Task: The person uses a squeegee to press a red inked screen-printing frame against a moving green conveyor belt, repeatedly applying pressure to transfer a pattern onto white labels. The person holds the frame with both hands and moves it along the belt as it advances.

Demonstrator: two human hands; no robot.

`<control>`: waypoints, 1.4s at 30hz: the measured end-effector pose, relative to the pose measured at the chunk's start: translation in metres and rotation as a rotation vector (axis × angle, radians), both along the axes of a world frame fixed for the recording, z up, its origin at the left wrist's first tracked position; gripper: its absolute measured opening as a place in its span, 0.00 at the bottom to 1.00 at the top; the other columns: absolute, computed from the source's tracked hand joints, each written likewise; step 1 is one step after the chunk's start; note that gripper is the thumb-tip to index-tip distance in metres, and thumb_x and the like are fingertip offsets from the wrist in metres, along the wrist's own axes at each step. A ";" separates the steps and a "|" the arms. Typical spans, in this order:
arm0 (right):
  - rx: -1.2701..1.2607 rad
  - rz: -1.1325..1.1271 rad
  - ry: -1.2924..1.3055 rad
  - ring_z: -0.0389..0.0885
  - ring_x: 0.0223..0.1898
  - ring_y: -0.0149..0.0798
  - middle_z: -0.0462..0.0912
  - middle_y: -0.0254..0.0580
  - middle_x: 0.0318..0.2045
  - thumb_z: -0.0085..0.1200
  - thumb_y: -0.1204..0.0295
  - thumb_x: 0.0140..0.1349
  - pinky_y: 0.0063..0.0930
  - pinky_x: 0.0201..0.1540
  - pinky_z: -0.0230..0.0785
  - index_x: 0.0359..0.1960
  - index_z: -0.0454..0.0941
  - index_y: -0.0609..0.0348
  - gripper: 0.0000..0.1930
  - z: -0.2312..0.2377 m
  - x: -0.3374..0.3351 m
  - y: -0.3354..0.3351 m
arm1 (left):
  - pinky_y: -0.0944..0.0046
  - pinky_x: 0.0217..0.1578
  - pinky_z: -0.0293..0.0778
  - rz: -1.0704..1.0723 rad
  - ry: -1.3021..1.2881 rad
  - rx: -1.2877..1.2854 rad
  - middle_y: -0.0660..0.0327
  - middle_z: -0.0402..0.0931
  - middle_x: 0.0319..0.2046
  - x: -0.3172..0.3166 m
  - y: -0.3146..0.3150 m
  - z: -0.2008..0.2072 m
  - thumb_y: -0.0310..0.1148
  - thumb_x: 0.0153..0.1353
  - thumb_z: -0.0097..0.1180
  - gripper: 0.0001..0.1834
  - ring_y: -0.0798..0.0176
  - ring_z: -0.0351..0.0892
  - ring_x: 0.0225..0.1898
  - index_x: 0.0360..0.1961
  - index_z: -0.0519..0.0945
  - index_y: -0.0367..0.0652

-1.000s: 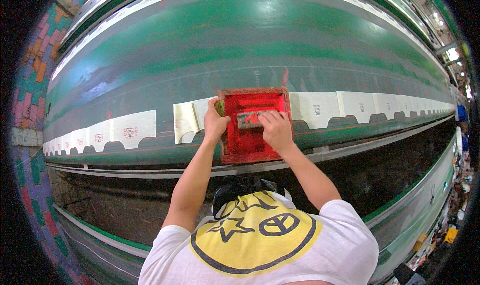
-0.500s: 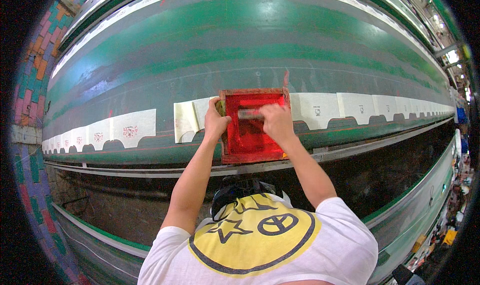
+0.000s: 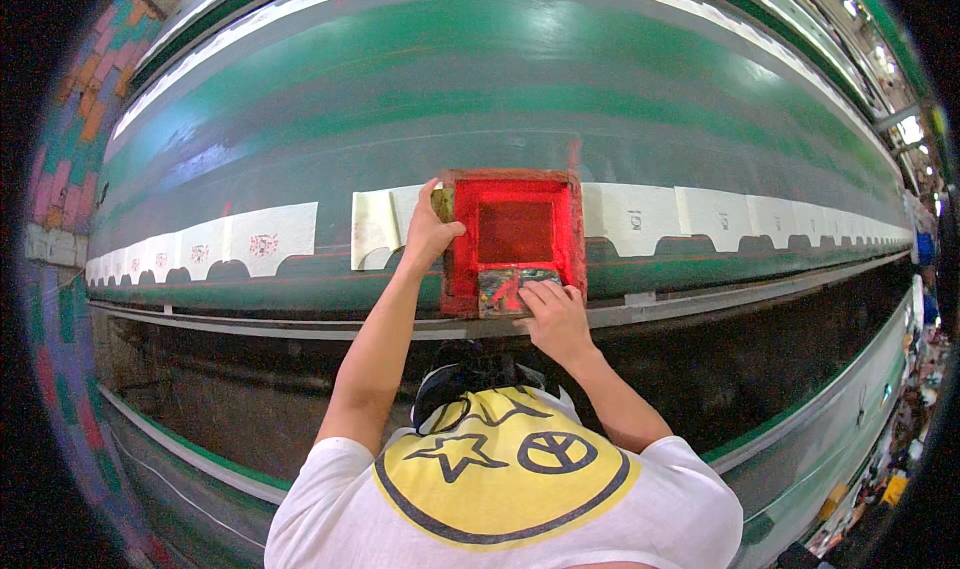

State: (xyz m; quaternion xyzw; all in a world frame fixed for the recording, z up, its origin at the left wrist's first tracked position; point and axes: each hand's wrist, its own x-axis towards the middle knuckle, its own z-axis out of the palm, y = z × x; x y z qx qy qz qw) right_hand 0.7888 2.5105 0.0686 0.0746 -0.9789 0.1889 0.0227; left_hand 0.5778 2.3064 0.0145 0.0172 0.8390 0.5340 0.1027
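Observation:
A red screen printing frame lies over the row of white cut pieces on the green table. My left hand grips its left side, thumb on the rim and fingers wrapped round the outer edge. In the near part of the frame is a squeegee, a flat dark blade smeared with red. My right hand holds the squeegee by its right part, fingers bent over the top. The mesh shows as a dark red square in the middle. What lies directly beneath the frame is hidden.
White pieces with scalloped edges run along the near side of the table, left and right of the frame. One piece has a folded flap. Beyond stretches the green and grey table top. A metal rail borders its near edge.
My right hand has drawn the squeegee from the middle of the mesh toward me, to the frame's near edge. The left hand keeps its hold on the frame's left side.

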 end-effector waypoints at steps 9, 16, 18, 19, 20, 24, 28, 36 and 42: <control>-0.180 -0.096 0.052 0.82 0.57 0.49 0.85 0.46 0.55 0.67 0.56 0.62 0.46 0.59 0.70 0.52 0.83 0.60 0.23 0.018 -0.013 -0.025 | 0.55 0.50 0.79 0.259 -0.030 -0.224 0.49 0.86 0.38 -0.012 -0.112 -0.020 0.28 0.58 0.61 0.23 0.50 0.87 0.43 0.56 0.80 0.36; -0.228 -0.106 0.162 0.82 0.55 0.47 0.85 0.43 0.53 0.66 0.60 0.62 0.46 0.58 0.71 0.49 0.83 0.59 0.20 0.024 -0.033 -0.088 | 0.48 0.53 0.79 0.082 0.002 -0.461 0.42 0.86 0.46 -0.043 -0.125 -0.005 0.37 0.57 0.64 0.23 0.41 0.85 0.51 0.52 0.83 0.37; -0.241 -0.122 0.175 0.82 0.54 0.47 0.85 0.44 0.52 0.66 0.61 0.61 0.46 0.58 0.72 0.49 0.83 0.59 0.19 0.028 -0.037 -0.108 | 0.47 0.53 0.79 0.057 0.010 -0.493 0.41 0.85 0.47 -0.051 -0.120 -0.006 0.39 0.58 0.66 0.24 0.41 0.85 0.53 0.53 0.83 0.37; -0.255 -0.132 0.169 0.82 0.54 0.48 0.85 0.44 0.52 0.66 0.61 0.61 0.46 0.58 0.72 0.48 0.83 0.59 0.18 0.031 -0.038 -0.118 | 0.47 0.54 0.79 0.041 -0.002 -0.513 0.41 0.85 0.47 -0.054 -0.117 -0.007 0.40 0.58 0.67 0.24 0.41 0.85 0.53 0.52 0.83 0.37; -0.270 -0.143 0.164 0.82 0.54 0.48 0.85 0.44 0.52 0.66 0.62 0.61 0.47 0.58 0.72 0.48 0.83 0.59 0.18 0.033 -0.039 -0.126 | 0.46 0.54 0.79 0.024 -0.012 -0.533 0.41 0.85 0.47 -0.057 -0.116 -0.007 0.40 0.58 0.67 0.24 0.41 0.85 0.53 0.52 0.83 0.37; -0.258 -0.190 0.164 0.83 0.53 0.49 0.85 0.45 0.52 0.67 0.64 0.61 0.46 0.57 0.73 0.46 0.84 0.61 0.16 0.031 -0.037 -0.152 | 0.46 0.52 0.80 -0.062 -0.006 -0.505 0.45 0.87 0.44 -0.071 -0.122 -0.028 0.41 0.56 0.65 0.20 0.41 0.86 0.49 0.47 0.86 0.41; -0.265 -0.259 0.144 0.82 0.54 0.51 0.85 0.47 0.52 0.67 0.66 0.61 0.46 0.57 0.74 0.46 0.84 0.63 0.16 0.029 -0.031 -0.170 | 0.48 0.49 0.80 -0.139 -0.051 -0.394 0.46 0.86 0.44 -0.082 -0.132 -0.030 0.37 0.58 0.65 0.18 0.43 0.87 0.47 0.48 0.85 0.42; -0.280 -0.287 0.143 0.83 0.54 0.52 0.85 0.47 0.52 0.66 0.67 0.63 0.45 0.58 0.74 0.46 0.84 0.63 0.14 0.020 -0.039 -0.211 | 0.64 0.35 0.72 0.240 -0.197 0.333 0.61 0.78 0.34 -0.090 -0.219 -0.011 0.28 0.56 0.64 0.12 0.67 0.74 0.33 0.41 0.79 0.35; -0.288 -0.234 0.164 0.83 0.54 0.51 0.85 0.47 0.52 0.66 0.67 0.63 0.44 0.56 0.74 0.46 0.84 0.63 0.14 0.014 -0.058 -0.243 | 0.65 0.38 0.74 0.261 -0.150 0.280 0.58 0.79 0.37 -0.089 -0.257 -0.009 0.24 0.59 0.63 0.24 0.66 0.77 0.37 0.56 0.72 0.36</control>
